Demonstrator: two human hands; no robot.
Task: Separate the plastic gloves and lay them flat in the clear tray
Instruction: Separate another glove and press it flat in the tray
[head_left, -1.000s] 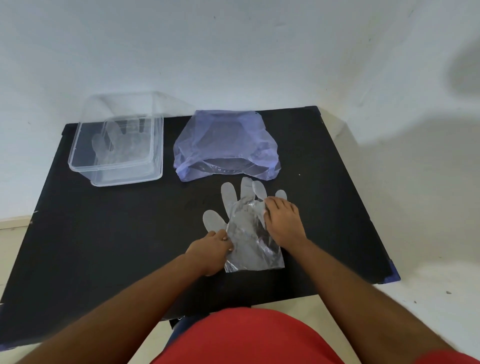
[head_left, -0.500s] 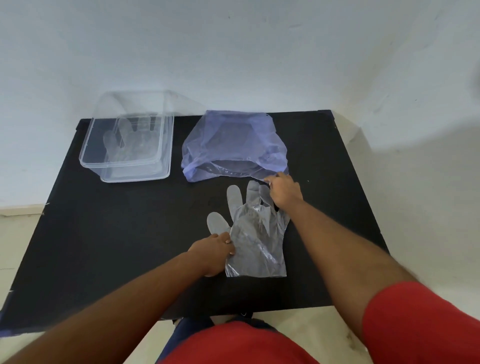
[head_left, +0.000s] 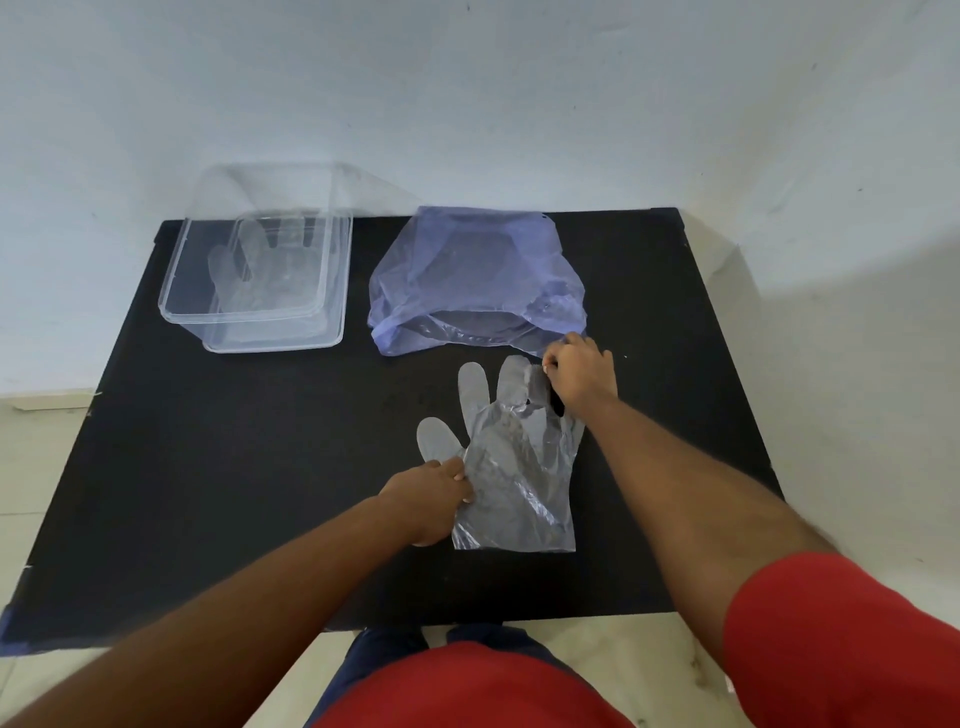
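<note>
A thin clear plastic glove lies on the black table, fingers pointing away from me, cuff nearest me. My left hand pinches its left edge just below the thumb. My right hand pinches the tips of its right-hand fingers, lifting them slightly. Whether one layer or more is under my hands I cannot tell. The clear tray stands at the back left, with a clear glove lying flat inside it.
A crumpled blue-violet plastic bag sits at the back centre, just beyond my right hand. The black table ends against a white wall behind; its front edge is near my body. Pale floor shows on both sides.
My right hand has slid from the glove's palm up to its fingertips and now pinches them. The left hand has kept its grip on the left edge. The glove lies more stretched out.
</note>
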